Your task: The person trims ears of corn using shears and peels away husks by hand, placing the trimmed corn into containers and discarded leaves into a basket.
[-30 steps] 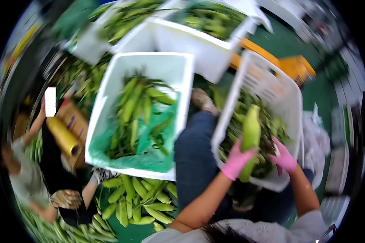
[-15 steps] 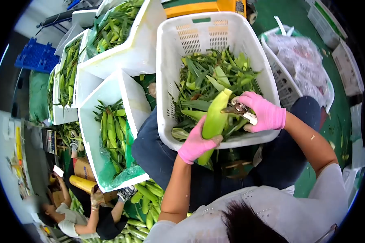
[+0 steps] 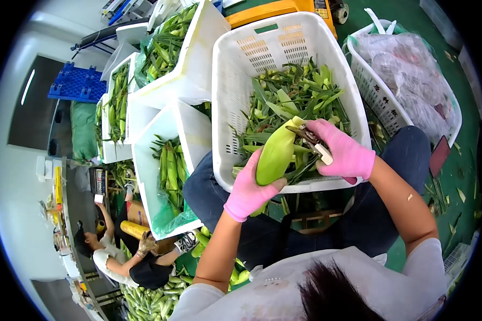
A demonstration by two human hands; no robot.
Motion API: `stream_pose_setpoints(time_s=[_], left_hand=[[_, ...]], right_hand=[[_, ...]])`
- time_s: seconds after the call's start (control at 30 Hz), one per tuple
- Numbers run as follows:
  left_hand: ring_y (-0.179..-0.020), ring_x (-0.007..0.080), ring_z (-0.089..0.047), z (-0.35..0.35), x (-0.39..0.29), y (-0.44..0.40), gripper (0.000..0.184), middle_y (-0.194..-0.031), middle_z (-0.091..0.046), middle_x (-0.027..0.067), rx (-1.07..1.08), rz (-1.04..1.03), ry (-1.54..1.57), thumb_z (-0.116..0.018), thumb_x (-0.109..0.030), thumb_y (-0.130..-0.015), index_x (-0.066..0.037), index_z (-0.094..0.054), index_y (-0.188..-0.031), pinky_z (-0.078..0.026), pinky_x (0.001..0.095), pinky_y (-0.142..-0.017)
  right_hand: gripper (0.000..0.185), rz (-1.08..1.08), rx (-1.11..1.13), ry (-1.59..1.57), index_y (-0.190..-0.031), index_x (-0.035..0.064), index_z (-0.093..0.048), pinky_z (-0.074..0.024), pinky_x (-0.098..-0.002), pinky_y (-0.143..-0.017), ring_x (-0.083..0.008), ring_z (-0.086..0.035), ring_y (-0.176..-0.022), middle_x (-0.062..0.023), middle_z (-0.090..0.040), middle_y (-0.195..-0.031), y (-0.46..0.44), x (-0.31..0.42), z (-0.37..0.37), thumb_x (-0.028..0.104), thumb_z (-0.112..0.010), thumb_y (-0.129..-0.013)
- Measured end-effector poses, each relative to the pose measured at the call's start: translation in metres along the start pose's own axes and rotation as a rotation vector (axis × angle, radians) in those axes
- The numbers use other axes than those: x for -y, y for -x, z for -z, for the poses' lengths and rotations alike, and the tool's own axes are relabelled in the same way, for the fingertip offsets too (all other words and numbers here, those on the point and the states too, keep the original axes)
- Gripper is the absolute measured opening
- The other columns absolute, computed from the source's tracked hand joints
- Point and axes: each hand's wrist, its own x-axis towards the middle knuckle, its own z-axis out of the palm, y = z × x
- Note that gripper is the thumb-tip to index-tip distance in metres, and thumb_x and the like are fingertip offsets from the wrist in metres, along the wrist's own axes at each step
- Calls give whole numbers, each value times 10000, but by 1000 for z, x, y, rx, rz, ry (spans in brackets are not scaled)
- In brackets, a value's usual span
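Note:
My left hand (image 3: 250, 188), in a pink glove, is closed around the lower part of a green corn ear (image 3: 276, 155) still in its husk. The ear leans with its pale stalk end up and away from me. In my right hand (image 3: 344, 152), also pink-gloved, are pruning shears (image 3: 322, 153) with a white handle. Their dark blades reach the stalk end of the ear; whether they are fully closed cannot be made out. Below both hands, a white plastic basket (image 3: 218, 107) holds cut husks and leaves (image 3: 300, 96).
Foam boxes (image 3: 144, 160) with corn stand on the left. At right is another white basket (image 3: 380, 99) with clear plastic bags (image 3: 399, 75). A co-worker (image 3: 118, 262) sits at lower left beside heaped corn (image 3: 150, 302). An orange machine part (image 3: 268, 12) lies behind the basket.
The shears' blades have moved up from the side of the ear to its stalk tip. The ear has been raised slightly and tilts more to the right. The camera view has swung left.

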Motion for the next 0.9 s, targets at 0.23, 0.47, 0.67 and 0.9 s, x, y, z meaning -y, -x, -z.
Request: stream_pose_setpoints(time_s=[0.23,0.47,0.67,0.9], left_hand=[[-1110,151,-565,-32,-23,9,746,-1247,-592,64,-100,-33,72,-770,-82,-811,-8,-416,-1464,-471,300,-980],[-786,150,-628,-13,-68,26,693,-1050,-602,62,208,195,38,-759,-80,-825,-42,-421,-1429,-558,291,-691],[-676,228,-642,18,-95,-6,677,-937,-632,133,462,429,229,-726,-328,-837,-56,-457,-1395,-547,336,-622],[-814,229,-649,44,-70,-19,611,-1059,-642,163,256,341,508,-682,-391,-909,7,-518,-1342,-541,330,-682]], right_hand=[[865,-195,32,-374,-1515,-5,-323,-454,-355,-1045,-258,-529,-1182,-157,-493,-1320,31,8,8,36,-647,-714],[805,200,-76,130,-1407,7,-461,-460,-422,-1048,-403,-534,-1177,-212,-535,-1236,35,-3,16,96,-751,-662],[493,111,-129,-225,-1264,-6,-522,-526,-354,-763,-273,-626,-847,-118,-637,-978,30,-3,6,53,-646,-790],[112,-532,-31,-893,-825,-13,-607,-503,-350,-532,-217,-639,-567,-116,-636,-668,11,-64,-8,98,-609,-809]])
